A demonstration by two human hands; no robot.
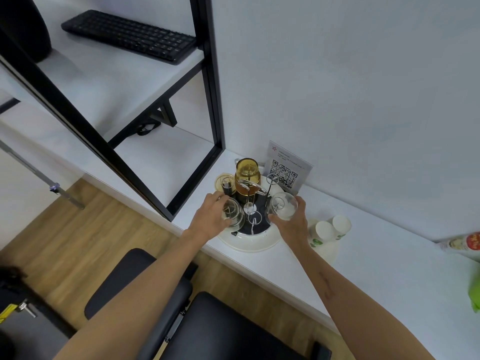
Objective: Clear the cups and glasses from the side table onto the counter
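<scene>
— Behind the round white tray [249, 246], what can you read?

— Only a QR code card [285, 168] with a red star; its text is too small. A red-labelled packet [465, 242] lies far right of the tray, writing blurred.

— And your hands?

— My left hand [207, 219] curls round a clear glass [232, 213] at the tray's left; my right hand [291, 224] grips another glass [283, 206] at its right. An amber jug [246, 178] stands at the back, paper cups [330, 228] just right.

— Room?

— White counter [376, 229] against a white wall; its front edge runs just before the tray, wood floor below.
</scene>
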